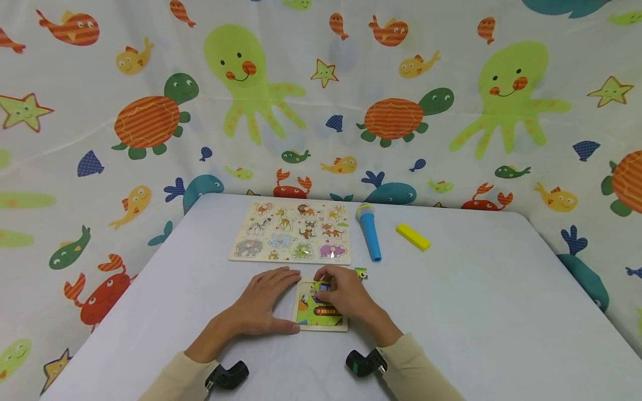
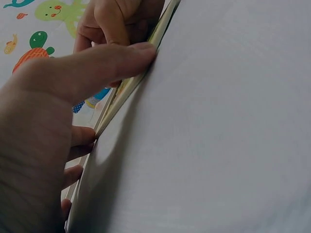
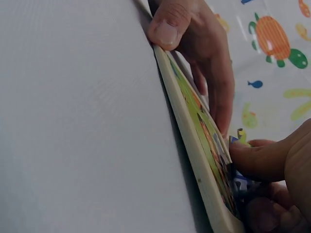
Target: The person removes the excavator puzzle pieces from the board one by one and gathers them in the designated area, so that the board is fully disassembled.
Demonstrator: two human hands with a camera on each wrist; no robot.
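A small wooden jigsaw puzzle board [image 1: 321,327] with a green picture lies on the table in front of me. My left hand [image 1: 261,301] rests along its left side, thumb straight at the near corner and fingers stretched toward the far corner. My right hand [image 1: 346,292] is over the board's upper right part. Its thumb and fingers pinch a puzzle piece [image 1: 322,286], whose blue and yellow-green edge [image 3: 239,141] shows in the right wrist view. The right fingers partly cover the piece, so its fit cannot be told. Another small puzzle piece [image 1: 361,273] lies just beyond the right hand.
Behind the board lies a larger wooden animal puzzle [image 1: 291,233]. To its right are a blue toy microphone [image 1: 370,234] and a yellow block [image 1: 413,237]. The white-covered table [image 1: 481,301] ends at a cloth backdrop printed with sea animals.
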